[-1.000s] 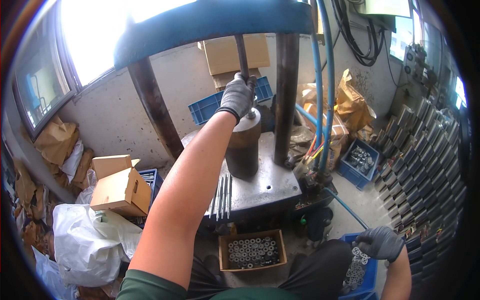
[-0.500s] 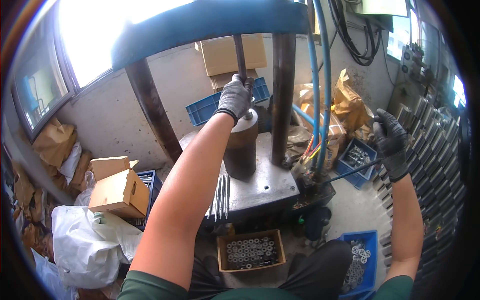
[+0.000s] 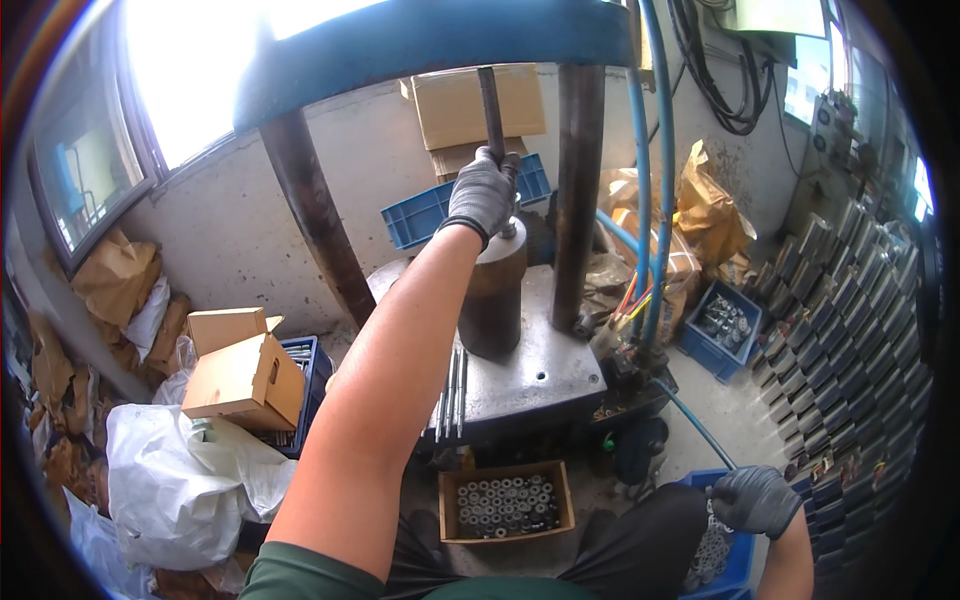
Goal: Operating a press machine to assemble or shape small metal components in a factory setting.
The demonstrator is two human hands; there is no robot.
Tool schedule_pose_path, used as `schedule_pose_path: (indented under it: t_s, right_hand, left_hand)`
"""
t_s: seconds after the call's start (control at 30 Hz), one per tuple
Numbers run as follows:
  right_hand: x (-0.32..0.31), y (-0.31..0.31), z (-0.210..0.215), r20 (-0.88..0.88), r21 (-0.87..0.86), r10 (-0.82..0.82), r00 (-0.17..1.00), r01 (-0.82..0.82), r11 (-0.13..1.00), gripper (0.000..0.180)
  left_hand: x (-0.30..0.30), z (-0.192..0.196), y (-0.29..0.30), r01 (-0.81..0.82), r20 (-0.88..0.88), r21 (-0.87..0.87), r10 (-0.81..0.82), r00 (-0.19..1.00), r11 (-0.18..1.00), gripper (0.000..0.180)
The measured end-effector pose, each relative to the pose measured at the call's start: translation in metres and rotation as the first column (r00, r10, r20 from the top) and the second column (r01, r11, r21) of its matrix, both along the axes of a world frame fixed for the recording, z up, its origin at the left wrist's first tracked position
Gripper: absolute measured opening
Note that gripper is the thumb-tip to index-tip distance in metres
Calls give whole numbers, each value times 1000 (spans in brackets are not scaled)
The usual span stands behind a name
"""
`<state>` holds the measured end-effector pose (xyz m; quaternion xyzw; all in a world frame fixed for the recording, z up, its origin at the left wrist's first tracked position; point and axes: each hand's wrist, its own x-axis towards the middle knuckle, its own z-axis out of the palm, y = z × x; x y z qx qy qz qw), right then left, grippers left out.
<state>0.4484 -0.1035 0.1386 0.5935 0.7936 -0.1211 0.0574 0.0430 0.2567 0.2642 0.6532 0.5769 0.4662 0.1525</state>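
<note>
Around fingers: open gap between dark column (image 3: 578, 190) and slanted column (image 3: 318, 225); steel surface (image 3: 545, 375) edge just below.
Rod look: thin dark vertical rod (image 3: 491, 105), rising from rusty cylinder (image 3: 493, 300).
Left hand (image 3: 482, 192): gloved fingers wrapped round rod, just above cylinder top.
Right hand (image 3: 755, 497): gloved, curled over parts in blue crate (image 3: 735, 560); grip unclear.

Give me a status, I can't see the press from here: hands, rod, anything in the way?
Left hand gripping upright rod above dark cylinder. Right hand low, in blue crate of small parts. Nothing blocking the press plate.
</note>
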Motion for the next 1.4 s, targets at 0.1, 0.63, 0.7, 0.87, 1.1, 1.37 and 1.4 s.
schedule_pose_path:
  t_s: [0.1,0.63,0.7,0.87,1.1,1.37,1.4]
  right_hand:
    - [0,1,2,-172,65,-11,985,23,998,21]
    - [1,11,18,-87,7,-26,996,26,1000,23]
    - [3,12,16,-118,42,-19,993,25,999,24]
    - [3,10,16,-129,57,13,992,-5,998,21]
    - [-4,19,30,-270,188,-67,961,121,975,26]
    - [-10,150,78,-268,915,195,943,186,359,18]
    - [-8,171,85,-209,945,210,955,143,293,17]
  left_hand:
    - [-3,0,-2,-5,-48,8,6,999,1000,40]
    - [-4,-6,4,29,8,13,-29,1000,999,38]
    - [-3,-6,3,-9,-14,-18,9,1000,1000,37]
    - [-7,-13,15,-18,-30,30,19,999,999,37]
    - [-8,-14,18,-11,-27,33,12,1000,999,38]
    - [-8,-11,7,16,40,-5,-16,999,1000,39]
    - [-5,-10,5,14,38,-11,-14,999,1000,39]
